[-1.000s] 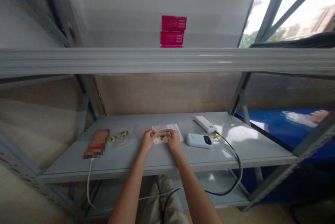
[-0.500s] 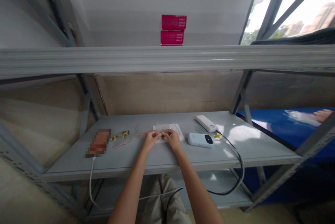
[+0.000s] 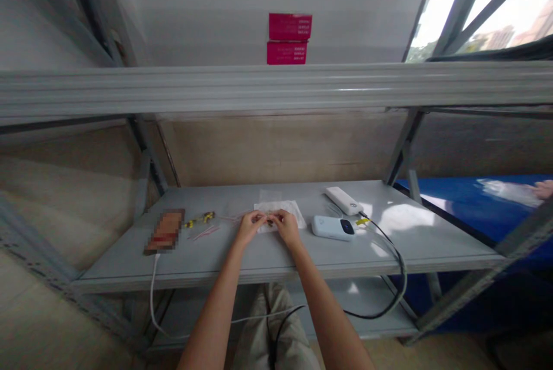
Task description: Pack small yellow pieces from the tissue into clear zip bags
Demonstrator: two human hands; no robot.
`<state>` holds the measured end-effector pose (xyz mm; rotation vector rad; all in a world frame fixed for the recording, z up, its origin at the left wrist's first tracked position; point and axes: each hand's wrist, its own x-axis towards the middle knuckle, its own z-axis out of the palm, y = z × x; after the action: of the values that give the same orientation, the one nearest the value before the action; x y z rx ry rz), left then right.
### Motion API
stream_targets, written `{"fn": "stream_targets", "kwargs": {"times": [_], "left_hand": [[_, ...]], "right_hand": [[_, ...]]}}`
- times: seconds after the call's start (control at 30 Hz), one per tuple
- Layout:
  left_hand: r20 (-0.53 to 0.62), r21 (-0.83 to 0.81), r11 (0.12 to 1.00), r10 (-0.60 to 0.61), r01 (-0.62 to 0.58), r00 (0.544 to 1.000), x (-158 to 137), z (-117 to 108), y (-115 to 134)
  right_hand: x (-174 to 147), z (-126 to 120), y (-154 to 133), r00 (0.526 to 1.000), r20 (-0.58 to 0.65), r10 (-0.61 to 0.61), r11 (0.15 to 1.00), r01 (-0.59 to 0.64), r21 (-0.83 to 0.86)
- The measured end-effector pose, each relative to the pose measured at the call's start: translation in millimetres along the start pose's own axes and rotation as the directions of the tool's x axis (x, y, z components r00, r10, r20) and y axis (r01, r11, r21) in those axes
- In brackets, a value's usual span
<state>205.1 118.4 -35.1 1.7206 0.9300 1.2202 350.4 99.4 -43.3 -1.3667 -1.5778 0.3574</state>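
Observation:
Over a white sheet (image 3: 294, 210) on the grey shelf, my left hand (image 3: 249, 228) and my right hand (image 3: 287, 226) meet with fingertips pinched. Between them is a small dark thing (image 3: 270, 222), too small and too covered by fingers to name. Thin pinkish strands (image 3: 231, 219) run out to the left of my left hand. Farther left lie small yellow and dark pieces (image 3: 201, 219) in a loose row. Pink-and-white strands (image 3: 206, 233) rest just in front of them.
A blurred flat reddish-brown object (image 3: 166, 230) with a white cable lies left. Right are a white power bank (image 3: 344, 200), a light-blue device (image 3: 332, 228) and a black cable (image 3: 397, 278). A grey beam (image 3: 276, 89) crosses above. Another person's hand (image 3: 544, 189) shows far right.
The camera view has shifted slightly. Both hands stay together over the white sheet, with their fingertips drawn a little closer around the small dark thing.

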Motion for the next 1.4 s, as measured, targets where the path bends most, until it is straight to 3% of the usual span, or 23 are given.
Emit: {"fn": "stream_targets", "kwargs": {"times": [0.17, 0.4, 0.5, 0.6, 0.67, 0.77, 0.83, 1.0, 1.17, 1.23, 1.3, 1.4], "left_hand": [[0.027, -0.070, 0.991, -0.112, 0.113, 0.993, -0.3, -0.4, -2.4], [-0.031, -0.081, 0.991, -0.110, 0.107, 0.993, -1.4, -0.5, -1.0], [-0.180, -0.066, 0.996, -0.073, 0.062, 0.981, -2.0, -3.0, -1.5], [-0.393, 0.109, 0.992, -0.016, 0.063, 0.919, -2.5, -17.6, -1.3], [-0.459, 0.336, 0.928, 0.012, 0.161, 0.888, -2.6, -34.6, 1.2], [-0.494, 0.615, 0.699, -0.020, 0.365, 0.869, -1.5, -61.7, 8.6], [-0.486, 0.720, 0.540, -0.056, 0.436, 0.872, 0.5, -73.3, 13.5], [-0.338, 0.891, 0.292, -0.089, 0.349, 0.937, 6.3, -70.8, 17.3], [-0.339, 0.930, 0.139, -0.031, 0.340, 0.940, -3.8, -73.0, 26.8], [-0.343, 0.935, 0.099, 0.002, 0.341, 0.939, -17.2, -88.7, 32.5], [-0.270, 0.961, 0.069, 0.044, 0.267, 0.962, -34.7, -109.3, 35.2], [-0.180, 0.978, 0.109, -0.009, 0.180, 0.984, -59.9, -135.2, 31.8]], "right_hand": [[0.4, 3.3, 5.2, 1.000, 0.021, 0.001, 1.000, -0.001, 0.001], [-2.1, 0.1, -6.4, 0.999, 0.040, 0.002, 0.996, -0.005, 0.093], [-1.8, -3.3, -9.0, 0.998, -0.017, 0.062, 0.985, -0.058, 0.160], [-0.9, -5.6, -6.0, 0.984, -0.110, 0.139, 0.977, -0.118, 0.179], [-0.2, -5.9, -2.8, 0.977, -0.129, 0.169, 0.972, -0.143, 0.185], [0.8, -4.6, 0.6, 0.980, -0.106, 0.166, 0.976, -0.148, 0.161], [1.3, -3.4, 1.3, 0.985, -0.090, 0.149, 0.981, -0.136, 0.139], [1.5, -2.5, 0.5, 0.987, -0.079, 0.142, 0.979, -0.128, 0.157], [0.3, -4.8, -1.4, 0.987, -0.080, 0.141, 0.979, -0.127, 0.161], [0.1, -5.2, -2.5, 0.986, -0.085, 0.146, 0.977, -0.130, 0.170], [0.2, -5.0, -4.0, 0.985, -0.085, 0.151, 0.975, -0.135, 0.174], [0.3, -3.8, -6.8, 0.988, -0.058, 0.140, 0.977, -0.129, 0.168]]}}
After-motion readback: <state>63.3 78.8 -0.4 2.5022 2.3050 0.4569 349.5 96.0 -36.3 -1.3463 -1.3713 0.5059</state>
